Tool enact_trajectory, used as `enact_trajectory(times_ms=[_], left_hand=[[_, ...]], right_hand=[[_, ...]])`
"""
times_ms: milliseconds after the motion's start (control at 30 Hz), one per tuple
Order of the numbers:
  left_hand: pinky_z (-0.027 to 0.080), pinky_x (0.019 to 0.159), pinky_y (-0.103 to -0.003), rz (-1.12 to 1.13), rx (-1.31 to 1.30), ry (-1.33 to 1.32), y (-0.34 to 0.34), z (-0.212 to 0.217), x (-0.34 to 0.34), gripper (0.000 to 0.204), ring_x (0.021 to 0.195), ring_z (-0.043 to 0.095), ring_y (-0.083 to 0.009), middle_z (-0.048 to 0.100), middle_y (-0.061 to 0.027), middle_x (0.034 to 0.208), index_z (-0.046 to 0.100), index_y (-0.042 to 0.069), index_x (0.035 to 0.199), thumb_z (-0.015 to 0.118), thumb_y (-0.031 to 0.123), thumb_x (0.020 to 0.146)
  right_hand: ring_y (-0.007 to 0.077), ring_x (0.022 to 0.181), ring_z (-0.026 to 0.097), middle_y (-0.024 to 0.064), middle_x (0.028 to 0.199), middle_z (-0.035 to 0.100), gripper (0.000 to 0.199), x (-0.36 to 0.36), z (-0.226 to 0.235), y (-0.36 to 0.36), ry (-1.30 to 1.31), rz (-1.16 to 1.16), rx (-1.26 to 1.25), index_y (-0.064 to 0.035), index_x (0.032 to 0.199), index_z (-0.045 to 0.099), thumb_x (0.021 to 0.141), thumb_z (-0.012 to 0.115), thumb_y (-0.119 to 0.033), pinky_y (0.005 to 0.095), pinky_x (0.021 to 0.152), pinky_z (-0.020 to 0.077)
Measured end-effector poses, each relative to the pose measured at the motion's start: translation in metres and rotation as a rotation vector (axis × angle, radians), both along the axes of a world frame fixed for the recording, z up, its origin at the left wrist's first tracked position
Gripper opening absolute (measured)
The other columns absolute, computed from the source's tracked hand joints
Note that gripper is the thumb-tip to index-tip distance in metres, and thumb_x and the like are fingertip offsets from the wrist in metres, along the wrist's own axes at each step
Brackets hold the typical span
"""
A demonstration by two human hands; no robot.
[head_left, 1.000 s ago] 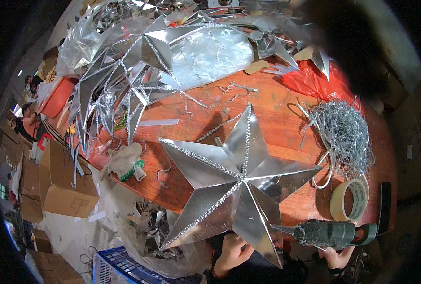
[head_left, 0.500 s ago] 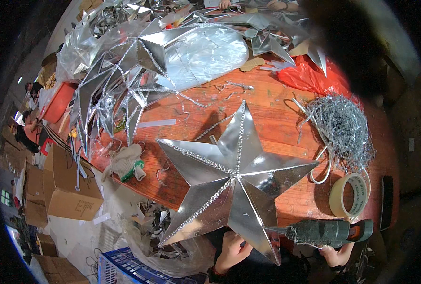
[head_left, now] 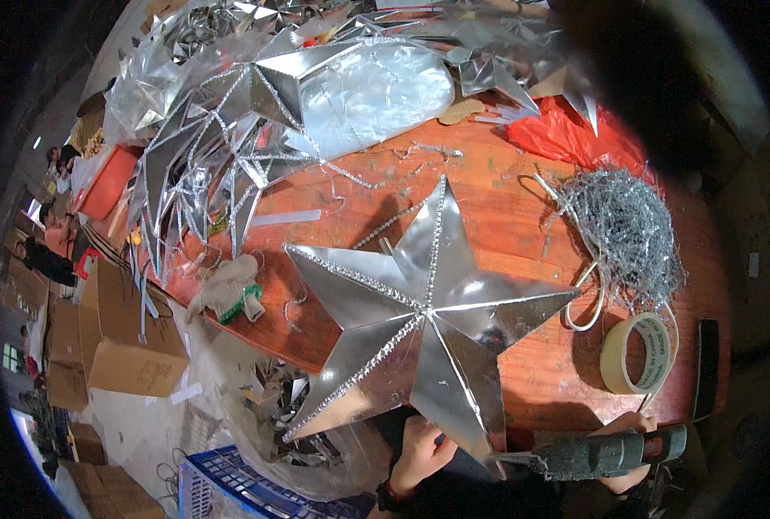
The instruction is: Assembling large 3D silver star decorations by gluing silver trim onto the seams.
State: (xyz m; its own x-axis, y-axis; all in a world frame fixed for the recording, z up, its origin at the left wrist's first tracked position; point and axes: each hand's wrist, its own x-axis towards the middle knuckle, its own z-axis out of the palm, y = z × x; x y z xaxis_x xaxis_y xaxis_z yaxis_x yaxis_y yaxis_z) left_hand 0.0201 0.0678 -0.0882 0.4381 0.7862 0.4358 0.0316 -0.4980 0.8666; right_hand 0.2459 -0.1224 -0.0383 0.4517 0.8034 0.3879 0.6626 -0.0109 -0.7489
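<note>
Silver five-pointed star (head_left: 425,313) overhangs the near edge of a reddish wooden table (head_left: 536,372); the left hand (head_left: 421,453) grips its underside, fingers partly hidden; the right hand's (head_left: 625,424) fingers wrap a glue gun (head_left: 586,457).

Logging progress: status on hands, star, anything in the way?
Left hand at bottom of silver star, grip partly hidden. Right hand gripping glue gun, nozzle at star's lower tip. Tape roll, tinsel heap right, clear of star.
</note>
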Motion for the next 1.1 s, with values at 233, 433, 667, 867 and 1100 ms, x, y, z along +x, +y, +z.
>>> enact_trajectory(times_ms=[233,433,667,867,1100], left_hand=[[0.038,0.046,-0.034,0.011,-0.020,-0.021,0.002,-0.003,-0.004,0.010,0.050,0.051,-0.0270,0.052,-0.0087,0.061,0.055,0.004,0.075,0.061,0.000,0.069],[0.041,0.047,-0.031,0.013,0.026,0.033,0.003,0.009,0.000,0.006,0.051,0.055,-0.0247,0.055,-0.0102,0.062,0.054,0.001,0.076,0.059,0.001,0.074],[0.040,0.047,-0.030,-0.019,0.004,0.022,0.001,0.002,0.000,0.007,0.049,0.053,-0.0241,0.054,-0.0107,0.062,0.052,-0.001,0.077,0.058,0.002,0.076],[0.040,0.047,-0.030,-0.030,-0.022,0.029,-0.002,0.006,-0.001,0.008,0.049,0.053,-0.0239,0.053,-0.0110,0.062,0.051,-0.001,0.078,0.058,0.002,0.077],[0.041,0.048,-0.030,-0.019,0.013,0.022,0.000,0.008,0.000,0.008,0.051,0.055,-0.0249,0.055,-0.0116,0.063,0.052,-0.002,0.079,0.059,0.000,0.076]], right_hand=[[0.0215,0.073,0.052,0.0066,0.075,0.053,0.028,-0.002,0.037,0.010,-0.320,0.082,-0.377,-0.0062,0.070,0.051,0.067,0.066,-0.030,0.0329,0.065,0.0395],[0.0142,0.079,0.053,0.0041,0.081,0.053,0.024,0.000,-0.002,-0.009,0.113,0.107,0.009,-0.0054,0.079,0.048,0.077,0.058,-0.027,0.0296,0.072,0.0425],[0.0225,0.045,0.044,0.0135,0.055,0.048,0.037,-0.035,0.030,0.037,0.186,-0.151,0.213,0.0016,0.069,0.050,0.065,0.063,-0.033,0.0300,0.042,0.0273],[0.0194,0.084,0.053,0.0125,0.100,0.050,0.062,0.009,-0.037,-0.045,-0.122,-0.010,0.035,-0.0007,0.115,0.037,0.064,0.071,-0.014,0.0333,0.076,0.0430],[0.0209,0.081,0.054,0.0151,0.100,0.051,0.066,0.031,-0.045,-0.054,0.028,0.184,0.078,0.0024,0.115,0.037,0.059,0.068,-0.014,0.0336,0.073,0.0436]])
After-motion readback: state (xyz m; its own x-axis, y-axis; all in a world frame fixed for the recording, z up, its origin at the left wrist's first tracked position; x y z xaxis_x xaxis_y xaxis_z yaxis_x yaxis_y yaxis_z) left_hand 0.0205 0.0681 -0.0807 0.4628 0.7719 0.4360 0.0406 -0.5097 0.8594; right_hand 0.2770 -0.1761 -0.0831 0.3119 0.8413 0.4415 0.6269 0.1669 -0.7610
